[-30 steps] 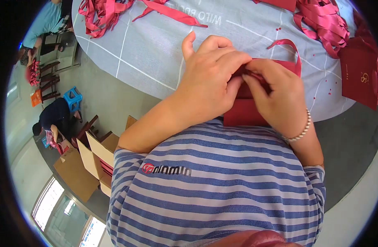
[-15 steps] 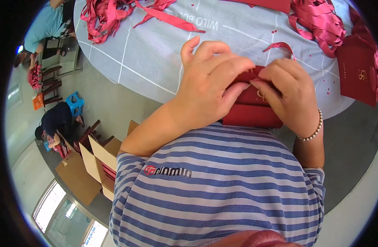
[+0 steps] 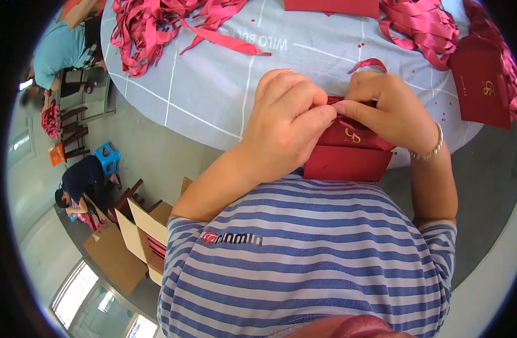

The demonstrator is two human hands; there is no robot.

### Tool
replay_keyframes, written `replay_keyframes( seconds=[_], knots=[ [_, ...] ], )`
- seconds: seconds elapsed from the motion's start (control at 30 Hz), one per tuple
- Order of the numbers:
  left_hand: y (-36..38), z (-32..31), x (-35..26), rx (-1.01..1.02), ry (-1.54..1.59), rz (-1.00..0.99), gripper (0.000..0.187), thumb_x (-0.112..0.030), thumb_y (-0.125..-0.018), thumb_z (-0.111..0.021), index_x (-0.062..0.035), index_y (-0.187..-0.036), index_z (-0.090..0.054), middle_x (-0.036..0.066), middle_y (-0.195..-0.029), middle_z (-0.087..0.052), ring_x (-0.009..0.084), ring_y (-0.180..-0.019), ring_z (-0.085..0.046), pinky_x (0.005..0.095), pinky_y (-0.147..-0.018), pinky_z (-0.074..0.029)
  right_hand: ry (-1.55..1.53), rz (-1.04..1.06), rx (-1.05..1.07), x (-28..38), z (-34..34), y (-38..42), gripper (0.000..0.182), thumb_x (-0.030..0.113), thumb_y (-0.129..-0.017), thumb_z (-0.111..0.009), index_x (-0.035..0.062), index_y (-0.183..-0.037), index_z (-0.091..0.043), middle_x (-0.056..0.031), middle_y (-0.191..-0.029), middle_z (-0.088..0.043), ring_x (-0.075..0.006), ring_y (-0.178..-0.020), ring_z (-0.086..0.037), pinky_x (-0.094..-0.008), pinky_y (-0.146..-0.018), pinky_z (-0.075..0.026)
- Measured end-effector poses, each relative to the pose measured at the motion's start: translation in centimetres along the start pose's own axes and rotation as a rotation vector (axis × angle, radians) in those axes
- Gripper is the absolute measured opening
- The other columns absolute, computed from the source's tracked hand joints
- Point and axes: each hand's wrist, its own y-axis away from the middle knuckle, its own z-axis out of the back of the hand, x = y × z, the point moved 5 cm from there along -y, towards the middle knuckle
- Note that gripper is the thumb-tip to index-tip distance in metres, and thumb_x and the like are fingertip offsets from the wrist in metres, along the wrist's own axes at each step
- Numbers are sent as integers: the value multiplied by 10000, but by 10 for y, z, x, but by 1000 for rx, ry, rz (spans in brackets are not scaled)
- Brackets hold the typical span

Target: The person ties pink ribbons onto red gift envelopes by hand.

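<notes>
A dark red paper gift bag with a gold logo lies at the table's near edge, against my striped shirt. My left hand is closed, thumb and forefinger pinching at the bag's upper edge. From the other side my right hand, with a beaded bracelet at the wrist, pinches the same edge, its fingertips meeting those of the left. What exactly lies between the fingertips is hidden. Just behind the right hand, a short red ribbon curves up from the cloth.
Piles of red ribbon lie on the grey tablecloth at far left and far right. More red bags rest at the back and right. Cardboard boxes, a blue stool and two people are on the left.
My left fingers have curled in and both hands' fingertips have come together at the bag's edge. The bag's gold logo shows more fully. The whole view has shifted slightly.
</notes>
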Motion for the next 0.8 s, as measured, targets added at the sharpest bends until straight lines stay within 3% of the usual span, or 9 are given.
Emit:
replay_keyframes(
  seconds=[0.2, 0.27, 0.3, 0.37, 0.4, 0.5, 0.57, 0.63, 0.8],
  knots=[
    [-2, 2, 6, 58, 50, 64, 300, -22, -650, -835, -75, -902, -682, 58, -917, -602, 301, -895, -551, 387, -808, -463, -94, -57, 175, -5, -12, -15, 250, 178, -857, -736, -52, -788, -666, -164, -664, -613, -221, -566, -555, -361, -547, -445],
    [-2, 3, 14, 106, 99, 147, 294, -17, -650, -832, -71, -896, -680, 64, -916, -608, 302, -894, -553, 384, -800, -464, 17, 117, -239, -6, -1, -24, 261, 204, -878, -720, -40, -794, -682, -150, -621, -602, -185, -545, -542, -365, -536, -440],
    [-3, 2, 17, 132, 90, 186, 278, -13, -660, -829, -67, -887, -677, 70, -908, -614, 297, -892, -558, 379, -791, -465, 15, 0, -283, -13, 10, -32, 264, 220, -917, -694, -25, -818, -691, -134, -626, -595, -141, -552, -518, -340, -535, -431],
    [-2, 3, 22, 159, 82, 221, 262, -10, -670, -825, -62, -879, -675, 77, -901, -620, 293, -890, -564, 374, -782, -466, -39, -55, -348, -30, 26, -41, 190, 152, -1006, -643, -16, -1080, -691, 18, -893, -639, -52, -814, -567, -233, -695, -467],
    [-2, 4, 26, 171, 81, 258, 243, -13, -687, -820, -55, -877, -675, 77, -891, -621, 286, -890, -568, 371, -782, -467, -177, -96, -449, -18, 29, -36, 185, 148, -1035, -605, 7, -1154, -623, -6, -904, -679, -59, -741, -616, -183, -641, -487],
    [2, 11, 43, 202, 57, 324, 206, -22, -718, -808, -41, -873, -673, 76, -872, -621, 276, -887, -575, 366, -787, -468, -189, 73, -523, -29, 39, -24, 208, 143, -1010, -649, -18, -1136, -686, 35, -885, -641, -39, -794, -557, -211, -691, -458],
    [5, 18, 58, 265, -9, 368, 193, -25, -756, -775, -26, -925, -683, 84, -905, -640, 282, -910, -589, 363, -821, -476, -48, -32, -427, -38, 42, -6, 217, 146, -985, -685, -24, -1119, -689, 30, -875, -642, -31, -777, -547, -195, -683, -448],
    [-3, 24, 59, 208, -77, 348, 210, -20, -764, -765, -27, -959, -688, 94, -931, -649, 288, -934, -597, 364, -837, -479, 35, -76, -422, -47, 40, 9, 196, 175, -928, -742, -6, -1001, -714, -4, -702, -612, -73, -624, -513, -247, -563, -422],
    [-32, 10, 48, 137, -44, 202, 232, -29, -800, -733, -27, -1028, -691, 120, -986, -669, 316, -953, -626, 379, -841, -499, 219, -48, -489, -46, 37, 21, 225, 160, -909, -756, -18, -1037, -704, -71, -888, -671, -140, -742, -618, -283, -658, -512]
  ],
)
